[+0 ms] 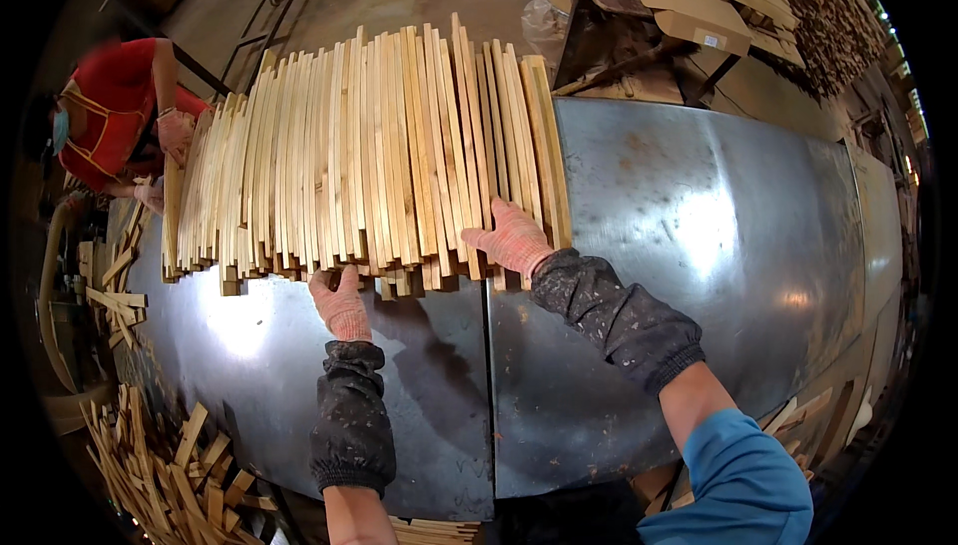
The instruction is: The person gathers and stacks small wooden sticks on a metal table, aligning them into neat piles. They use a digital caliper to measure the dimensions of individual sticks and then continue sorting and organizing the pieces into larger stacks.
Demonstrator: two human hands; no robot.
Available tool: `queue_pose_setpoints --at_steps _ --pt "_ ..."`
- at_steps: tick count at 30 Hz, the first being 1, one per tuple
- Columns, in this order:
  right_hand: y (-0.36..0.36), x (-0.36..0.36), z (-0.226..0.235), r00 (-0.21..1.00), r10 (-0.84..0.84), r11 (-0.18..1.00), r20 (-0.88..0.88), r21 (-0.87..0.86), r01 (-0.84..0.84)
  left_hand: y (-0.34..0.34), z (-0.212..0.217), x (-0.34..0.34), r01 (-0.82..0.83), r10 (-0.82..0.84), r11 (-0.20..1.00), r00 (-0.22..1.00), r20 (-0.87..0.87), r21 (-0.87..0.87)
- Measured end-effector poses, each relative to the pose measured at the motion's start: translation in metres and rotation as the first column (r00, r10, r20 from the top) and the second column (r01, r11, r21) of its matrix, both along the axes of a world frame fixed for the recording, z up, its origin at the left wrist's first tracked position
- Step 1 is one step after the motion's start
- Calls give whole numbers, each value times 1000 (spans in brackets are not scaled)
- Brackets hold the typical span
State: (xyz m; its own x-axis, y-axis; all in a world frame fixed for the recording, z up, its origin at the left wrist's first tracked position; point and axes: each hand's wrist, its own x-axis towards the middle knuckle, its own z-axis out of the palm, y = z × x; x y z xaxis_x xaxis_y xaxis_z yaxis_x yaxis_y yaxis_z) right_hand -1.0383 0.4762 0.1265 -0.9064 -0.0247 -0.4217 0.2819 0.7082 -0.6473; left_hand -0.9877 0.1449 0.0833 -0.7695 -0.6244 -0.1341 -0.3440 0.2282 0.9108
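A wide layer of pale wooden strips (384,156) lies side by side on a metal table (639,365), their near ends uneven. Shorter strip ends show beneath the top ones, so they are stacked more than one deep. My left hand (341,305), in a pinkish knit glove, touches the near ends at the middle, thumb and fingers apart. Toward the right end of the stack rests my right hand (516,238), gloved alike, thumb stretched left and fingers spread over the strips. Dark, speckled sleeve covers wrap both forearms.
At the far left a person in red (115,111) has gloved hands at the stack's left end. Loose wood offcuts (180,475) pile up at lower left. A cardboard box (689,11) sits on a bench at the far right. A seam divides the table's metal sheets.
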Motion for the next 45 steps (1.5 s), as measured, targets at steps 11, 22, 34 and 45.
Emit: queue_pose_setpoints --at_steps 11,22,34,45 --pt "1 -4 2 1000 25 1000 6 -1 -25 -1 -3 2 -5 6 1000 1000 -15 31" --pt "11 -11 25 997 -73 996 -15 -45 72 22 23 10 52 -32 979 994 -104 195" --pt "34 -13 -12 996 -84 996 -42 -20 83 33 -45 42 296 -301 952 951 71 75" --pt "39 -8 -5 994 -84 996 -63 -37 82 52 -3 39 278 -290 956 945 148 97"
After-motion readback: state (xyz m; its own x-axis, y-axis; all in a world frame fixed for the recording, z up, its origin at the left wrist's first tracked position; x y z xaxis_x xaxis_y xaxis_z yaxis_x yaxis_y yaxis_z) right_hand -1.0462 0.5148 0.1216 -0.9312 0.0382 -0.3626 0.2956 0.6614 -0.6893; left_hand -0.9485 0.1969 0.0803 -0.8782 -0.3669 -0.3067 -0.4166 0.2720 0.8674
